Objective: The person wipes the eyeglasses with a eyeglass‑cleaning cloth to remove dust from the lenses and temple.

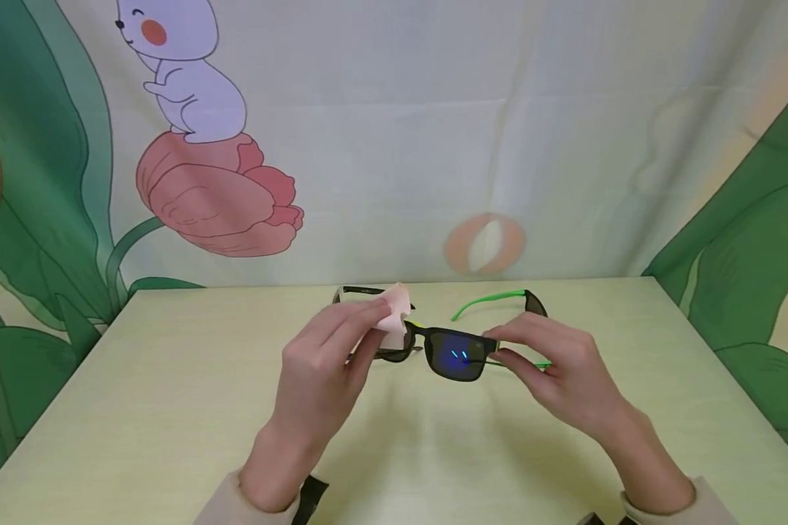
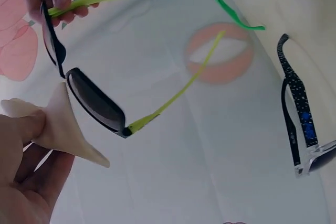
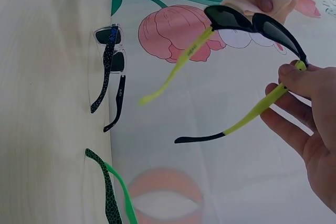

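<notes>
Dark-framed sunglasses with yellow-green temples (image 1: 456, 355) are held up above the table, lenses facing the head camera. My right hand (image 1: 561, 372) pinches them at the hinge of the right-hand temple; the right wrist view shows its thumb and fingers around the yellow temple (image 3: 268, 100). In my left hand (image 1: 325, 361) a pale pink cloth (image 1: 397, 310) is pinched between thumb and fingers. The cloth (image 2: 63, 124) overlaps the left-hand lens in the head view. Both temples stand unfolded in the wrist views.
Behind the hands, sunglasses with a clear frame and dark speckled temples (image 3: 109, 66) lie on the pale table (image 1: 190, 408). Farther right are sunglasses with green temples (image 1: 492, 297), partly hidden by my right hand. A printed curtain (image 1: 381, 146) hangs along the table's back edge.
</notes>
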A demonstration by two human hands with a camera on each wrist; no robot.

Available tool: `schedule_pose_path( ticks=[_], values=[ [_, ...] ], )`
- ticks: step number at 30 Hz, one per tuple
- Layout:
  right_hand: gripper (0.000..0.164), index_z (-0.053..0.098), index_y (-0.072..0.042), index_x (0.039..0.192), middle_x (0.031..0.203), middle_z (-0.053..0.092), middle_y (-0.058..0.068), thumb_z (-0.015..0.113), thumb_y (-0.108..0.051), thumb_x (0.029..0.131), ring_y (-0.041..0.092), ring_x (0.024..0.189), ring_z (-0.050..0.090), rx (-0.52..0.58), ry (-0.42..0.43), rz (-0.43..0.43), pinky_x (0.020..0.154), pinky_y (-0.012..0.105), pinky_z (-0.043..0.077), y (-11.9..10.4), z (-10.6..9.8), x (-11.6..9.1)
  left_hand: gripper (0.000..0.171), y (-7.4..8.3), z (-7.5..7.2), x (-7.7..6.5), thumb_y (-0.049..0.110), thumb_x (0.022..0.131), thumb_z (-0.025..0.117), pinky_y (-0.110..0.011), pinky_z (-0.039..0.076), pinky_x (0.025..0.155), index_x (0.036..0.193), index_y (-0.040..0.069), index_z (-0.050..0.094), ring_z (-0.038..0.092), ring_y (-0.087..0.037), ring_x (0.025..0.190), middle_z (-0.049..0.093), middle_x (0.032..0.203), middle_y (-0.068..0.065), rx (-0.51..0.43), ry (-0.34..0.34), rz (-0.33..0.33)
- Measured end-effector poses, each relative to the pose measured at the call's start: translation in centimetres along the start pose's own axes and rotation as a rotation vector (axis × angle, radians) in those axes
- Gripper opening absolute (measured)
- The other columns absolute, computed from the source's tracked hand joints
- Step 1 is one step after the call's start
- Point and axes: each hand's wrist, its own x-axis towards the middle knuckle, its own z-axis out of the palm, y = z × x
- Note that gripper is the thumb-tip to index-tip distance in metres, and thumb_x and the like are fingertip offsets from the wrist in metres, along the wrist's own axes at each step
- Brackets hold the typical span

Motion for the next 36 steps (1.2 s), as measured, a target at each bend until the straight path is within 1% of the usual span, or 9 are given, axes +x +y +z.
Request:
schedule_pose_path(
  ticks=[2, 5, 12, 15, 17, 21, 28, 32, 36],
  values=[
    [0.024, 0.077, -0.007, 0.104, 0.095, 0.073, 0.0, 0.065, -0.028, 0.103, 0.013, 0.083, 0.069, 0.012, -0.022, -0.021, 0.076, 0.017, 0.053, 0.0, 0.0, 0.0, 0.021, 0.2, -0.3, 0.1, -0.002, 0.087, 0.08, -0.033, 0.059, 0.084, 0.108, 0.003, 0.076, 0.072, -0.024, 0.093, 0.075, 0.102, -0.007, -0.02, -0.06, -0.01],
    [0.023, 0.076, -0.007, 0.105, 0.096, 0.073, 0.001, 0.064, -0.026, 0.104, 0.013, 0.082, 0.069, 0.034, -0.054, -0.048, 0.068, 0.019, 0.053, -0.1, 0.0, 0.0, 0.028, 0.4, -0.7, 0.2, -0.004, 0.082, 0.083, -0.03, 0.058, 0.081, 0.107, 0.006, 0.076, 0.07, -0.019, 0.095, 0.074, 0.102, -0.003, -0.081, -0.2, -0.046],
    [0.023, 0.075, -0.004, 0.107, 0.098, 0.072, 0.001, 0.06, -0.022, 0.106, 0.013, 0.082, 0.068, 0.029, -0.106, -0.109, 0.067, 0.02, 0.054, -0.3, -0.1, -0.1, 0.019, 0.3, -1.4, 0.3, 0.009, 0.091, 0.079, -0.025, 0.054, 0.076, 0.11, 0.008, 0.076, 0.063, -0.01, 0.09, 0.072, 0.1, 0.003, -0.222, -0.617, -0.159],
    [0.023, 0.074, -0.003, 0.108, 0.099, 0.072, 0.003, 0.059, -0.019, 0.107, 0.015, 0.084, 0.068, 0.025, -0.114, -0.155, 0.071, 0.021, 0.055, -0.3, -0.1, 0.0, 0.016, 0.1, -1.4, 0.3, 0.012, 0.094, 0.076, -0.026, 0.055, 0.075, 0.11, 0.007, 0.075, 0.061, -0.008, 0.085, 0.07, 0.096, 0.005, -0.256, -0.731, -0.177],
    [0.022, 0.074, -0.002, 0.108, 0.1, 0.071, 0.004, 0.059, -0.018, 0.106, 0.016, 0.085, 0.069, 0.032, -0.115, -0.172, 0.075, 0.02, 0.055, -0.4, -0.2, 0.1, 0.013, 0.1, -1.3, 0.3, 0.013, 0.095, 0.076, -0.027, 0.055, 0.074, 0.107, 0.007, 0.075, 0.06, -0.006, 0.083, 0.069, 0.093, 0.006, -0.278, -0.747, -0.193],
    [0.022, 0.075, -0.002, 0.107, 0.103, 0.071, 0.007, 0.06, -0.018, 0.106, 0.02, 0.089, 0.071, 0.02, -0.097, -0.18, 0.08, 0.019, 0.056, -0.4, -0.2, 0.4, 0.009, 0.1, -1.2, 0.1, 0.013, 0.094, 0.077, -0.023, 0.054, 0.07, 0.102, 0.008, 0.074, 0.058, -0.004, 0.078, 0.067, 0.088, 0.008, -0.293, -0.723, -0.195],
    [0.024, 0.076, -0.007, 0.108, 0.113, 0.072, 0.007, 0.058, -0.023, 0.107, 0.021, 0.097, 0.072, -0.056, -0.07, -0.097, 0.078, 0.019, 0.056, -0.4, -0.2, 0.3, 0.009, 0.2, -0.7, 0.0, 0.013, 0.092, 0.079, -0.018, 0.051, 0.067, 0.098, 0.008, 0.075, 0.058, -0.005, 0.074, 0.067, 0.085, 0.007, -0.191, -0.665, -0.123],
    [0.015, 0.074, -0.005, 0.111, 0.114, 0.071, 0.006, 0.067, -0.006, 0.098, 0.021, 0.102, 0.07, -0.053, -0.035, 0.048, 0.087, 0.019, 0.054, -0.4, -0.4, 0.1, 0.01, 0.2, -0.5, -0.3, 0.011, 0.089, 0.082, -0.019, 0.051, 0.066, 0.096, 0.009, 0.075, 0.057, -0.006, 0.072, 0.065, 0.083, 0.007, -0.113, -0.655, -0.103],
    [0.019, 0.072, -0.006, 0.106, 0.101, 0.072, 0.001, 0.07, 0.006, 0.091, 0.014, 0.091, 0.068, -0.002, -0.038, 0.315, 0.078, 0.024, 0.059, -0.8, -0.4, -0.1, 0.011, 0.2, -0.4, -0.5, 0.011, 0.087, 0.084, -0.021, 0.051, 0.064, 0.095, 0.01, 0.077, 0.056, -0.008, 0.07, 0.064, 0.082, 0.007, -0.04, -0.626, -0.075]
  ],
)
